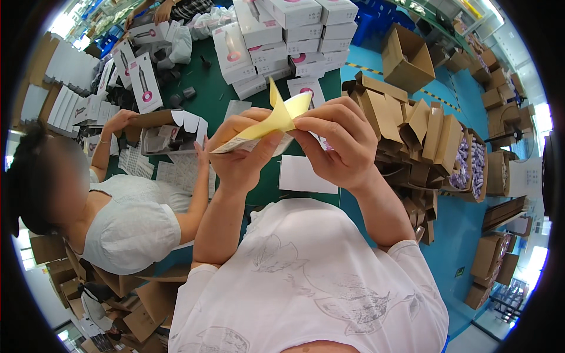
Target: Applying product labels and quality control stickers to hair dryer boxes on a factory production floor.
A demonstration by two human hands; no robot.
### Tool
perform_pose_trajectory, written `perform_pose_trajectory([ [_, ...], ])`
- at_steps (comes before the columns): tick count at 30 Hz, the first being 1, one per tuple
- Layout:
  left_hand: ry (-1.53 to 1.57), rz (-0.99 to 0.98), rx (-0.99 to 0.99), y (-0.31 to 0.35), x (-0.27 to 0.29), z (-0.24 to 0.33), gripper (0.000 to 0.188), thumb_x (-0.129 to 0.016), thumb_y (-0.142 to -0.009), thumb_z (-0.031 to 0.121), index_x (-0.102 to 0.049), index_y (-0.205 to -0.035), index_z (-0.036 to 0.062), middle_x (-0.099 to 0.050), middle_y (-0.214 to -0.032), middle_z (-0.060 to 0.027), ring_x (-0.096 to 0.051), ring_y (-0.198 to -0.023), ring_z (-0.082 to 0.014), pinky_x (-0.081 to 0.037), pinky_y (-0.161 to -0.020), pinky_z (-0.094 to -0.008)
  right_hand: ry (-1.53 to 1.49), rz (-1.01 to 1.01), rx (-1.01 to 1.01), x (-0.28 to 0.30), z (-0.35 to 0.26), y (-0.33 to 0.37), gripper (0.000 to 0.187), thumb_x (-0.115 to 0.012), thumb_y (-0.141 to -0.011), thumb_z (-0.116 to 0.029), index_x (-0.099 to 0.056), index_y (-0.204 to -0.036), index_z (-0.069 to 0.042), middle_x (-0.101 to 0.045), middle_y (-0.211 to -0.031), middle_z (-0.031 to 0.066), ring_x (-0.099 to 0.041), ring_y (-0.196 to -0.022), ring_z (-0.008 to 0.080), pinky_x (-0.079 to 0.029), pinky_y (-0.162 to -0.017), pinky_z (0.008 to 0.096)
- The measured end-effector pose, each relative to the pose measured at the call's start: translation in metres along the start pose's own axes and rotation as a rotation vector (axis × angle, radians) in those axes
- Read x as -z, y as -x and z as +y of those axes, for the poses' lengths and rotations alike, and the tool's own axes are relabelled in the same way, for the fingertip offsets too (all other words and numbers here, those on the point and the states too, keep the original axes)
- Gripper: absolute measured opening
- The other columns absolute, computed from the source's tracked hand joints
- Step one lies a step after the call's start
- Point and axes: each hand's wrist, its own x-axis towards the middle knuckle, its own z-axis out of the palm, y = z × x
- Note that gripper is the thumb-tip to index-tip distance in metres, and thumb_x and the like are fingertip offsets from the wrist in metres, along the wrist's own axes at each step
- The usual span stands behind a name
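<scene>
Above the green table, both my hands hold a folded sheet (276, 119) with a yellow back and a white face bearing small print. My left hand (242, 144) is closed on its left part, thumb on top. On the other side, my right hand (338, 138) pinches the sheet's right edge between thumb and fingers. One yellow flap stands up between the hands. Whether a label is parting from the sheet I cannot tell. Just below my hands, a plain white box (308, 175) lies flat on the table.
At my left a co-worker (129, 220) handles an open white box (176, 138) with dark parts inside. Stacked printed boxes (282, 44) stand at the table's far side. Brown cartons (406, 123) crowd the right, and label sheets (179, 173) lie near the co-worker.
</scene>
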Motion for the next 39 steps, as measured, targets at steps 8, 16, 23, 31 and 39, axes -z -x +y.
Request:
perform_pose_trajectory([
  [8, -0.232, 0.291, 0.042, 0.006, -0.019, 0.008, 0.019, -0.079, -0.086, 0.008, -0.066, -0.098, 0.0007, -0.071, -0.092, -0.0061, -0.065, -0.076, -0.0054, -0.050, -0.065, -0.0184, 0.241, 0.076, 0.126, -0.008, -0.002, 0.005, 0.032, -0.083, -0.070, -0.002, -0.074, -0.101, -0.002, -0.068, -0.092, 0.0051, -0.061, -0.072, 0.0202, -0.050, -0.061, 0.0282],
  [16, -0.191, 0.396, 0.075, 0.007, -0.025, 0.007, 0.020, -0.077, -0.088, 0.009, -0.067, -0.101, -0.0012, -0.071, -0.090, -0.0040, -0.065, -0.076, -0.0050, -0.050, -0.064, -0.0187, 0.433, 0.079, 0.183, -0.015, -0.008, 0.011, 0.034, -0.083, -0.071, -0.002, -0.074, -0.104, 0.002, -0.070, -0.096, 0.0077, -0.063, -0.074, 0.0203, -0.052, -0.061, 0.0269],
  [23, -0.224, 0.408, 0.038, 0.007, -0.022, 0.004, 0.018, -0.077, -0.089, 0.008, -0.067, -0.100, -0.0019, -0.070, -0.091, -0.0038, -0.062, -0.077, -0.0048, -0.049, -0.066, -0.0195, 0.458, 0.053, 0.226, -0.016, -0.008, 0.014, 0.034, -0.077, -0.068, -0.001, -0.076, -0.102, 0.002, -0.069, -0.102, 0.0102, -0.060, -0.076, 0.0196, -0.049, -0.056, 0.0261],
  [31, -0.216, 0.461, 0.132, 0.009, -0.019, 0.001, 0.020, -0.075, -0.090, 0.011, -0.067, -0.103, -0.0019, -0.070, -0.092, -0.0045, -0.063, -0.077, -0.0065, -0.050, -0.068, -0.0211, 0.179, 0.037, 0.054, -0.016, 0.000, 0.013, 0.035, -0.082, -0.066, 0.001, -0.073, -0.099, -0.006, -0.063, -0.092, 0.0049, -0.059, -0.076, 0.0216, -0.050, -0.063, 0.0299],
  [39, 0.027, 0.654, 0.412, -0.006, 0.002, -0.017, 0.031, -0.073, -0.092, 0.013, -0.064, -0.115, -0.0046, -0.070, -0.108, -0.0103, -0.070, -0.088, -0.0165, -0.055, -0.077, -0.0278, -0.194, 0.001, -0.125, -0.014, 0.015, 0.025, 0.024, -0.079, -0.075, 0.008, -0.069, -0.095, -0.002, -0.065, -0.095, 0.0106, -0.060, -0.083, 0.0206, -0.049, -0.072, 0.0301],
])
